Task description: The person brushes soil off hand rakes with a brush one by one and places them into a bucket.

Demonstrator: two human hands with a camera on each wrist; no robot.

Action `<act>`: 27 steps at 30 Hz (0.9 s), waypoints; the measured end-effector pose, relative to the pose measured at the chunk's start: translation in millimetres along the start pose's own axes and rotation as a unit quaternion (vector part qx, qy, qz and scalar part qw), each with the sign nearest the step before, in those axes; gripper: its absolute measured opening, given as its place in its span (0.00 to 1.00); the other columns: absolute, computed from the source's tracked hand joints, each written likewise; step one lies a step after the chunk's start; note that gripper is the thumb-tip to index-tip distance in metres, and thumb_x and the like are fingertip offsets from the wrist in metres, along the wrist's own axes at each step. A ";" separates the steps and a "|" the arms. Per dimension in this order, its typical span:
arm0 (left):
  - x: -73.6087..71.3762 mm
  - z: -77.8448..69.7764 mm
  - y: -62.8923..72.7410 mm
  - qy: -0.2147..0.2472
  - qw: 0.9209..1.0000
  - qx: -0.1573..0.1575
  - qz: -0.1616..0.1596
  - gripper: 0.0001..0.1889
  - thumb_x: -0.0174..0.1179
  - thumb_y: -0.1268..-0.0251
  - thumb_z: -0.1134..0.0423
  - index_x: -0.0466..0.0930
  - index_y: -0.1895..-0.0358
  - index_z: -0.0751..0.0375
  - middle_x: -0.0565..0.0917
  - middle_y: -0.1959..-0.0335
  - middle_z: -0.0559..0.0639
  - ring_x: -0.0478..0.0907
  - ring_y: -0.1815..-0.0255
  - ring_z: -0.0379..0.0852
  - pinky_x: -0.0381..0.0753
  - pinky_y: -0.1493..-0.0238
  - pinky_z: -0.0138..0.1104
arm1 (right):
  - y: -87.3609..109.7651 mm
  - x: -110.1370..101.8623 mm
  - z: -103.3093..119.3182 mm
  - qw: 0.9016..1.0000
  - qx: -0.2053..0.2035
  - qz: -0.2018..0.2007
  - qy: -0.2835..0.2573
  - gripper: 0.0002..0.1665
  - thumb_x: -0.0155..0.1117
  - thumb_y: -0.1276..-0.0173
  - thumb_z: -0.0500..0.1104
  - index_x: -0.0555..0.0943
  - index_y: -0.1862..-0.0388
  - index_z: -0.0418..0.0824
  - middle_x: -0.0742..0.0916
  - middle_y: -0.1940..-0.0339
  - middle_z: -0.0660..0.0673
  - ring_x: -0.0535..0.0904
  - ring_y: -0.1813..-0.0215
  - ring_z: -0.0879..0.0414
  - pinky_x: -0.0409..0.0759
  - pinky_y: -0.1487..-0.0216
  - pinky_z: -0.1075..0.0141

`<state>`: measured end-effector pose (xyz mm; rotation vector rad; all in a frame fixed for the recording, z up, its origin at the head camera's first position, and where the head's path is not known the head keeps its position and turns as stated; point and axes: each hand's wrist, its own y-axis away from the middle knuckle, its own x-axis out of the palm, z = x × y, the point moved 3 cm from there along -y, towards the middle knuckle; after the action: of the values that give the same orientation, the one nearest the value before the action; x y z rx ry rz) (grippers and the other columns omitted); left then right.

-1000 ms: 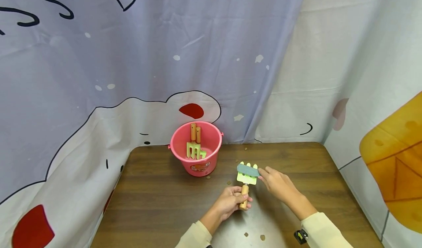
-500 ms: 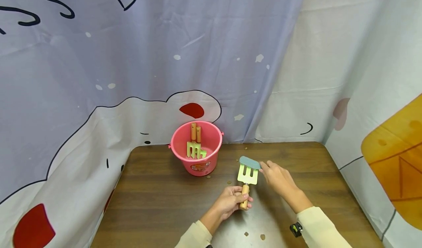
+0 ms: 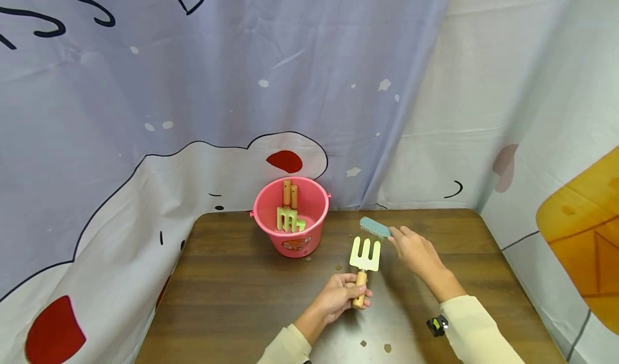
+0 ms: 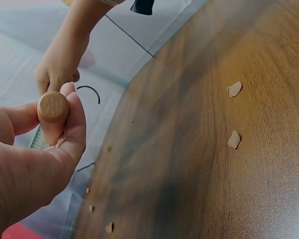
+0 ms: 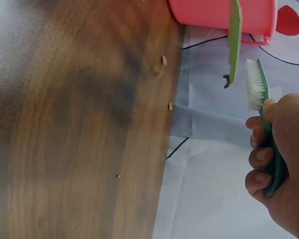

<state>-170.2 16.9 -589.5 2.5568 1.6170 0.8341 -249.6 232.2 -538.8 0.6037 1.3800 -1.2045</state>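
Note:
My left hand (image 3: 338, 295) grips the wooden handle of a small light-green garden fork (image 3: 365, 261), tines pointing away over the table. The handle's round end (image 4: 53, 105) faces the left wrist view. To the right, my right hand (image 3: 419, 256) holds a teal brush (image 3: 374, 227) with white bristles, its fingers curled round the handle. The brush is just beyond the tines and apart from them, bristles down. In the right wrist view the fork (image 5: 234, 42) shows edge-on, with a small dark bit at its tip.
A pink bucket (image 3: 292, 245) stands at the table's back edge, left of the hands. Inside are small green tools with wooden handles, one a fork (image 3: 287, 219). Several brown flakes (image 4: 234, 89) lie scattered on the wooden table (image 3: 232, 299). Curtains hang behind and at the sides.
The brush has moved from across the tines outward past their tips and lifted off to the right. The left hand and fork have stayed almost still.

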 end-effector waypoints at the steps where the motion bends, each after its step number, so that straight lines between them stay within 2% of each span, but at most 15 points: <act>1: -0.1 -0.2 0.1 -0.002 1.000 0.002 0.000 0.20 0.54 0.25 0.74 0.67 0.35 0.82 0.87 0.66 0.56 0.86 0.72 0.42 0.89 0.64 0.31 | 1.4 -0.9 0.4 1.000 -0.002 -0.002 -0.004 0.20 0.63 0.23 0.43 0.81 0.38 0.33 0.82 0.64 0.43 0.77 0.70 0.52 0.82 0.72 0.56; 5: -1.2 -0.7 0.1 -0.003 1.000 0.003 -0.001 0.24 0.55 0.25 0.73 0.63 0.32 0.84 0.87 0.65 0.57 0.86 0.72 0.42 0.89 0.64 0.30 | 12.0 -3.2 7.0 0.999 -0.029 -0.011 -0.010 0.19 0.65 0.25 0.42 0.82 0.40 0.34 0.81 0.66 0.46 0.70 0.72 0.58 0.78 0.74 0.62; 10: -3.4 -0.5 -2.3 -0.005 1.000 0.005 -0.006 0.22 0.55 0.24 0.73 0.64 0.34 0.83 0.87 0.64 0.58 0.86 0.72 0.42 0.89 0.64 0.31 | 29.4 -3.8 19.5 0.998 -0.063 -0.023 -0.008 0.18 0.69 0.29 0.40 0.84 0.43 0.35 0.80 0.68 0.48 0.67 0.74 0.62 0.75 0.76 0.67; 16: -4.8 -0.8 -4.1 -0.004 1.000 0.006 -0.016 0.23 0.55 0.25 0.73 0.64 0.33 0.82 0.88 0.63 0.58 0.86 0.72 0.42 0.90 0.63 0.33 | 42.8 -3.1 29.3 0.997 -0.079 -0.027 -0.004 0.18 0.71 0.30 0.41 0.85 0.43 0.36 0.78 0.70 0.51 0.62 0.75 0.64 0.69 0.79 0.71; 22: -3.5 -1.8 -2.5 -0.011 1.000 0.008 -0.011 0.22 0.55 0.25 0.73 0.65 0.33 0.82 0.88 0.62 0.59 0.86 0.72 0.41 0.90 0.63 0.31 | 44.5 -0.7 25.2 0.995 -0.086 -0.048 0.008 0.17 0.65 0.25 0.45 0.85 0.44 0.36 0.78 0.70 0.50 0.64 0.75 0.64 0.70 0.80 0.71; 27: -1.0 -2.4 -0.1 -0.011 1.000 0.009 -0.007 0.22 0.55 0.25 0.74 0.65 0.33 0.82 0.88 0.64 0.57 0.85 0.73 0.41 0.89 0.65 0.30 | 36.4 4.8 13.8 0.997 -0.064 -0.051 0.003 0.16 0.67 0.27 0.42 0.84 0.44 0.35 0.78 0.71 0.49 0.64 0.76 0.62 0.70 0.80 0.69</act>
<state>-171.7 15.4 -587.9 2.5544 1.6421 0.7919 -212.8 230.9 -552.2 0.4519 1.4949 -1.1863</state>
